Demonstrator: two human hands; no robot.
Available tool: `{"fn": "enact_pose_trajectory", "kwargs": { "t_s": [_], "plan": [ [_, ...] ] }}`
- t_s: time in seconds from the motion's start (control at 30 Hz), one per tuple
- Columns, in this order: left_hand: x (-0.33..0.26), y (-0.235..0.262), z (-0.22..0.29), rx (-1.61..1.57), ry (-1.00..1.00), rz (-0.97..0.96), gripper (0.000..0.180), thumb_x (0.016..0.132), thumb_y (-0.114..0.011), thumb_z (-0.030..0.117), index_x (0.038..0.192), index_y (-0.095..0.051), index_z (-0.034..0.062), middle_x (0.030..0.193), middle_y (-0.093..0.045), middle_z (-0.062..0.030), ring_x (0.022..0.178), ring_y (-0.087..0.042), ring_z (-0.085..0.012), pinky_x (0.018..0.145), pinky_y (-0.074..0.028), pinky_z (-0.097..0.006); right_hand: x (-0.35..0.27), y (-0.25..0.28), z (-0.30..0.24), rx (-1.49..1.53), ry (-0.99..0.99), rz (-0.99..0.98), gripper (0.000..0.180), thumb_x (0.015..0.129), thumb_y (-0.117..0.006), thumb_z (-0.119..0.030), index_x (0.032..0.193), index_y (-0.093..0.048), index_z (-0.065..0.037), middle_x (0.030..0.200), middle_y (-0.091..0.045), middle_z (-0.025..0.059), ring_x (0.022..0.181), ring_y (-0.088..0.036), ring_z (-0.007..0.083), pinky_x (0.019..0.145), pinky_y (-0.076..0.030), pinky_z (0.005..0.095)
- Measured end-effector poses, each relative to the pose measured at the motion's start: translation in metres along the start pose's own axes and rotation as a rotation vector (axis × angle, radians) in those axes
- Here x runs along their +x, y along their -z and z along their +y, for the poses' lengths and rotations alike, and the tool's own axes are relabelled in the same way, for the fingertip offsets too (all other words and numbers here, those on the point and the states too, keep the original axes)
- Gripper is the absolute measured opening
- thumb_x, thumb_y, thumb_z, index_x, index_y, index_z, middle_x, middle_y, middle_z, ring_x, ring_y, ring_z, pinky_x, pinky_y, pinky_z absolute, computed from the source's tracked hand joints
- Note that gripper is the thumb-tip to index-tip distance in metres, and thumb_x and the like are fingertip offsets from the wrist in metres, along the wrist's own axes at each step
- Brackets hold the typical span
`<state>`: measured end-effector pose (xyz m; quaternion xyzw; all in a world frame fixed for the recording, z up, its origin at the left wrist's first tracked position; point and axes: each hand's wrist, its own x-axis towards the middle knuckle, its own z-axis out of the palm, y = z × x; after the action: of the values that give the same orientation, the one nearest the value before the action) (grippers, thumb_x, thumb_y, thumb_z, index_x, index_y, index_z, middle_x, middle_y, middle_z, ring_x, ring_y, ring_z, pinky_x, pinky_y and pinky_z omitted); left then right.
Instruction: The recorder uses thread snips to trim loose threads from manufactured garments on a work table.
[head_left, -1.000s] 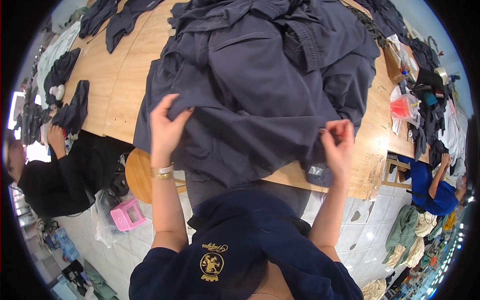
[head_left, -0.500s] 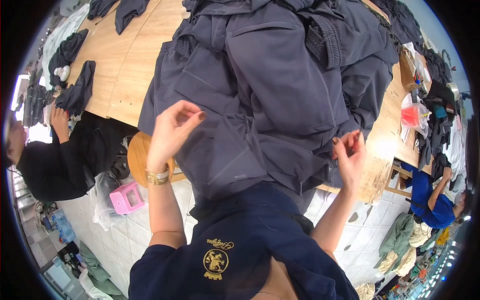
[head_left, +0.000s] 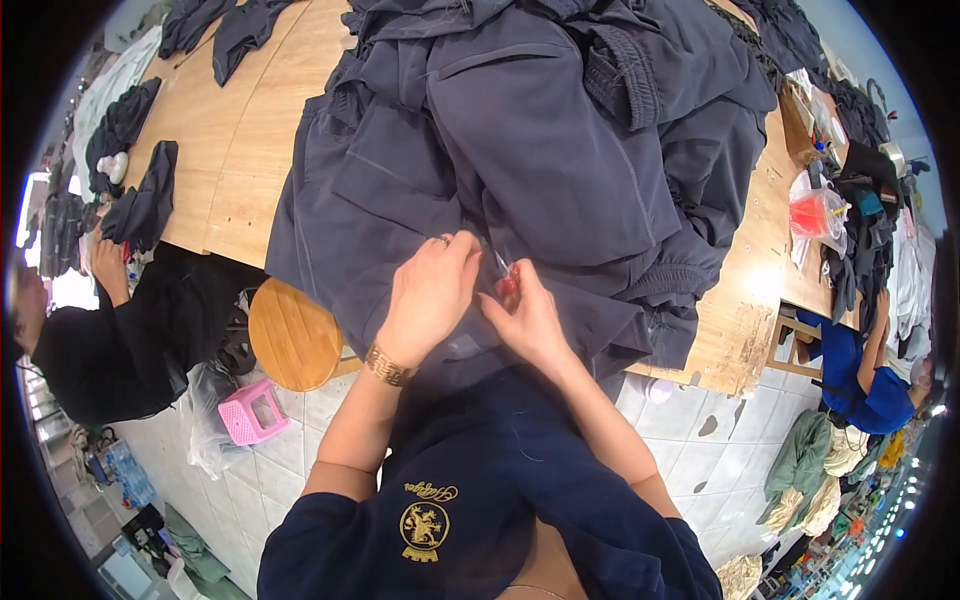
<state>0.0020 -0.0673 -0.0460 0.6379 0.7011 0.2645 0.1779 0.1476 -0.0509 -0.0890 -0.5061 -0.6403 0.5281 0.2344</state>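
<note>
A heap of dark grey garments, with seams, a pocket slit and gathered elastic bands, spreads over the table edge toward my body. At its near side, my left hand is closed with fingertips pinched together over the cloth; what they hold is hidden. Right beside it, my right hand grips small red-handled thread snips. Their thin metal blades point up toward my left fingertips. Both hands are close together, in front of my waist.
The heap rests on a wooden table. A round wooden stool and a pink plastic stool stand to the left. One person in black sits at left, another in blue at right. A bag with something red lies on the right.
My hands, wide apart before, have come together at the middle of the near cloth. The red snips now show plainly in my right hand. The view has shifted slightly.
</note>
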Motion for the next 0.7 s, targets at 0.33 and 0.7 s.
{"fn": "enact_pose_trajectory", "kwargs": {
  "t_s": [0.33,0.7],
  "plan": [
    [-0.014,0.054,0.011,0.005,0.006,-0.296,0.018,0.081,-0.064,0.019,0.090,-0.068,0.0038,0.071,-0.064,-0.0136,0.059,-0.060,-0.0287,0.058,-0.047,-0.033,0.001,0.065,-0.039,0.032,0.440,0.430,0.024,0.066,-0.055,0.011,0.076,-0.038,-0.004,0.063,-0.041,0.0047,0.062,-0.050,0.0158,0.058,-0.041,0.0256],
    [-0.006,-0.012,0.027,-1.477,0.846,-0.255,0.030,0.093,-0.053,0.034,0.087,-0.053,0.0045,0.077,-0.058,-0.0024,0.054,-0.052,-0.0080,0.041,-0.034,-0.020,-0.009,0.057,-0.030,-0.251,0.963,0.235,0.032,0.057,-0.068,0.008,0.076,-0.045,-0.005,0.075,-0.052,0.0105,0.076,-0.059,0.0318,0.063,-0.049,0.0374]
  ]
}}
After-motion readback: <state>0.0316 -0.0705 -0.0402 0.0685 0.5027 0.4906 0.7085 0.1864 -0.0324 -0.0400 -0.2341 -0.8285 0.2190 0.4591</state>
